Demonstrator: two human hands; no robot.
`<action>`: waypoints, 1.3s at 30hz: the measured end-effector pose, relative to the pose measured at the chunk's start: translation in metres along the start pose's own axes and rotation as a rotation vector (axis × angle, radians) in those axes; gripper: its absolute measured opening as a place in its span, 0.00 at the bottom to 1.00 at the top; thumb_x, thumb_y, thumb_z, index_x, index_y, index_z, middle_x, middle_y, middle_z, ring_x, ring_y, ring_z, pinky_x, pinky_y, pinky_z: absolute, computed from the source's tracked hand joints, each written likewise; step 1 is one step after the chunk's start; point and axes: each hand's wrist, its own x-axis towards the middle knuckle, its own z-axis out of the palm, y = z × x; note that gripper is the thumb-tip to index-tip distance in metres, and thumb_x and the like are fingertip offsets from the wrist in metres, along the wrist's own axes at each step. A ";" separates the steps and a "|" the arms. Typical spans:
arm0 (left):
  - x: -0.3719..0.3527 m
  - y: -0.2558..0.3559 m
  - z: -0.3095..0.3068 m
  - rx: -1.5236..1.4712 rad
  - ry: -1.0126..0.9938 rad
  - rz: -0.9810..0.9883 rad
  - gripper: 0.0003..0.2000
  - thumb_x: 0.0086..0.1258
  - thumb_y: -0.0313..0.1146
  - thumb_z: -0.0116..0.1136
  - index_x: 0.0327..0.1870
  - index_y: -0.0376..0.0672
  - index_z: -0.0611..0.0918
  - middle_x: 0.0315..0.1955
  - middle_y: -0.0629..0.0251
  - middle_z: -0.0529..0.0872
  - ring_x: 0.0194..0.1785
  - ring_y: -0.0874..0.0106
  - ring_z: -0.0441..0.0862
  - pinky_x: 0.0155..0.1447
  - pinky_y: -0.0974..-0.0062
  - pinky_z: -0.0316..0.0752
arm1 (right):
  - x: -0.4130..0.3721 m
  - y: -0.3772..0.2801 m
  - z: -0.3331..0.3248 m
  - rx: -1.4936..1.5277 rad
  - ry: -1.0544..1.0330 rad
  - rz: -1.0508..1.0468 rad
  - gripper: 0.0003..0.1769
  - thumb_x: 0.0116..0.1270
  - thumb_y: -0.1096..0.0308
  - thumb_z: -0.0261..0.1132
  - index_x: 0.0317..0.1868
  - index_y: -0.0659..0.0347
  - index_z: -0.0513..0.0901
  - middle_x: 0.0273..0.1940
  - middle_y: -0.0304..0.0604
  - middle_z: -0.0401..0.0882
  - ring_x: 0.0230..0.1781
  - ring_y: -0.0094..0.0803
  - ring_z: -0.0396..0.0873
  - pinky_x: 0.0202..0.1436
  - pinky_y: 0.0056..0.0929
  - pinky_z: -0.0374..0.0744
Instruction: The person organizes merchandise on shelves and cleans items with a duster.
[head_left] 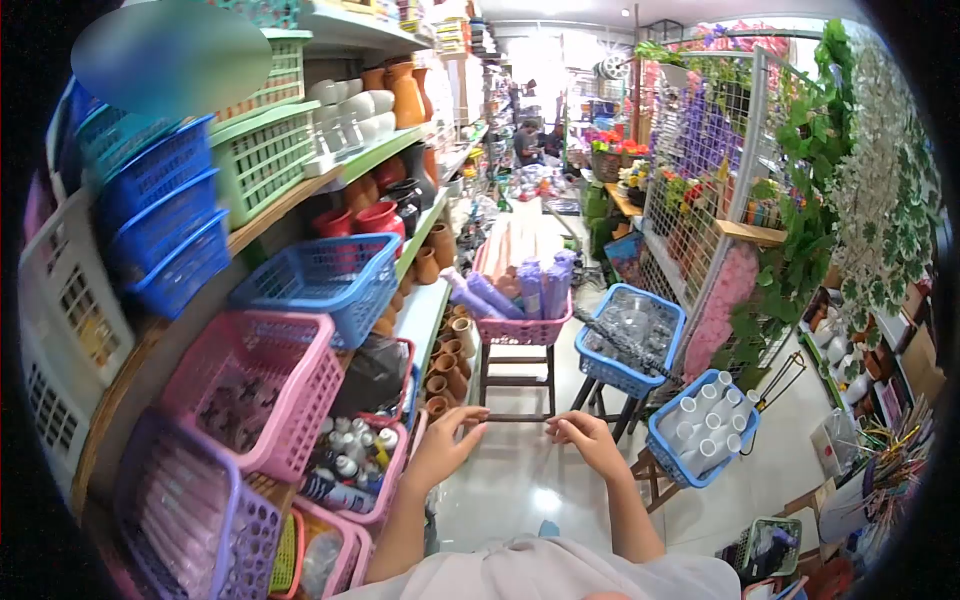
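Several plastic lattice baskets are lining the aisle. A large pink basket (300,400) is sitting on the left shelf, and a pink basket (523,332) on the wooden stool (517,380) is carrying purple rolls (530,285). A blue basket (690,470) is holding white tubes (700,410). A low pink basket (388,488) of small bottles (350,455) is sitting just beside the left hand (445,445). The left hand and the right hand (590,440) are hovering before the stool with fingers half curled; whether they are pinching anything cannot be told.

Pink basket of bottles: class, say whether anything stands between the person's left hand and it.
Nothing visible does. The left hand hovers just right of the pink basket of bottles, with only a narrow open gap between them.
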 end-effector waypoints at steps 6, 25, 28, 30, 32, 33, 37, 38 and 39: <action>0.074 -0.067 0.042 -0.214 0.019 -0.197 0.14 0.69 0.33 0.56 0.53 0.39 0.79 0.45 0.62 0.84 0.49 0.72 0.81 0.52 0.74 0.74 | 0.046 0.026 -0.076 -0.096 0.076 0.061 0.12 0.70 0.68 0.57 0.46 0.66 0.82 0.37 0.42 0.84 0.35 0.23 0.80 0.42 0.22 0.77; 0.245 -0.284 0.077 -0.242 0.437 -0.366 0.19 0.68 0.22 0.36 0.58 0.33 0.73 0.54 0.54 0.79 0.56 0.65 0.76 0.61 0.71 0.69 | 0.205 0.091 -0.117 -0.083 -0.128 0.142 0.14 0.70 0.64 0.59 0.49 0.64 0.81 0.40 0.41 0.84 0.35 0.23 0.80 0.39 0.23 0.77; 0.279 -0.316 0.067 -0.316 0.622 -0.394 0.15 0.65 0.19 0.42 0.49 0.30 0.79 0.45 0.54 0.83 0.51 0.65 0.80 0.55 0.73 0.74 | 0.243 0.098 -0.100 -0.144 -0.197 0.122 0.14 0.69 0.62 0.60 0.48 0.63 0.81 0.39 0.40 0.84 0.35 0.22 0.80 0.38 0.22 0.77; 0.294 -0.328 0.062 -0.316 0.612 -0.370 0.13 0.65 0.20 0.43 0.47 0.30 0.79 0.42 0.55 0.84 0.48 0.66 0.81 0.53 0.72 0.74 | 0.269 0.099 -0.086 -0.185 -0.254 0.127 0.15 0.70 0.62 0.60 0.50 0.62 0.81 0.40 0.40 0.84 0.35 0.23 0.80 0.40 0.22 0.77; 0.309 -0.332 0.060 -0.324 0.622 -0.367 0.10 0.65 0.22 0.45 0.42 0.30 0.79 0.36 0.58 0.84 0.41 0.68 0.81 0.48 0.71 0.74 | 0.297 0.111 -0.067 -0.236 -0.311 0.108 0.15 0.70 0.62 0.59 0.52 0.62 0.80 0.42 0.42 0.83 0.36 0.25 0.80 0.42 0.24 0.78; 0.313 -0.324 0.058 -0.252 0.589 -0.411 0.09 0.65 0.22 0.45 0.42 0.31 0.78 0.36 0.58 0.84 0.41 0.68 0.81 0.46 0.71 0.74 | 0.310 0.117 -0.057 -0.202 -0.353 0.124 0.16 0.70 0.63 0.59 0.53 0.63 0.79 0.44 0.43 0.83 0.39 0.26 0.80 0.46 0.26 0.77; 0.329 -0.272 0.055 -0.274 0.419 -0.253 0.13 0.65 0.20 0.45 0.50 0.32 0.76 0.40 0.55 0.81 0.45 0.65 0.80 0.54 0.72 0.72 | 0.361 0.170 -0.015 -0.345 -0.395 -0.145 0.19 0.69 0.65 0.59 0.58 0.62 0.77 0.48 0.40 0.79 0.47 0.30 0.78 0.50 0.27 0.76; 0.333 -0.282 0.049 -0.150 0.353 -0.110 0.14 0.65 0.20 0.45 0.50 0.33 0.76 0.40 0.55 0.81 0.45 0.65 0.80 0.54 0.71 0.72 | 0.372 0.176 -0.006 -0.306 -0.364 -0.126 0.20 0.68 0.67 0.60 0.59 0.63 0.75 0.50 0.42 0.79 0.50 0.30 0.77 0.52 0.28 0.75; 0.334 -0.293 0.046 -0.030 0.283 0.031 0.14 0.65 0.20 0.45 0.51 0.33 0.76 0.40 0.55 0.81 0.44 0.64 0.80 0.53 0.71 0.72 | 0.381 0.182 0.001 -0.268 -0.334 -0.103 0.21 0.67 0.69 0.60 0.60 0.64 0.74 0.53 0.44 0.78 0.54 0.31 0.75 0.55 0.29 0.75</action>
